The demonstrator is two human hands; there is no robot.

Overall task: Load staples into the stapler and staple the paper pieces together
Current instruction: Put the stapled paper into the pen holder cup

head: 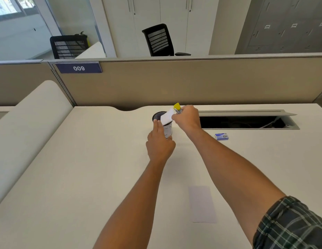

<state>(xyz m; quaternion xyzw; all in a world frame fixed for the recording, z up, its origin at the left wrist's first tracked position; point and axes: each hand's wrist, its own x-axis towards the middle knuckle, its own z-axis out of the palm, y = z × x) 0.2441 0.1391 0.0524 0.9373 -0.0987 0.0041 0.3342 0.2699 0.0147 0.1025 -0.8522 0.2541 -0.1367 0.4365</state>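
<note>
Right hand (186, 117) is curled round the yellow-topped metal stapler (177, 108), its nose at the top edge of the white paper pieces (166, 118); can't tell if the paper sits between the stapler's arms. Left hand (159, 141) grips the lower end of those pieces, fingers lying flat along them, thumb side hidden. All this is held up over the wide cream desk (84, 177), just in front of the black mesh pen cup (157, 116). Long grey cable hatch (246, 121) stands open right of my wrist. Pale rectangular sheet (202, 203) lies flat near me, apart from the held pieces. Small blue staple box (221, 136) rests closed beside my right forearm. Risks, my guess: pieces slip out of line in mid-air since nothing backs them; stapler bites too near the edge and tears; if unloaded, it presses empty.
</note>
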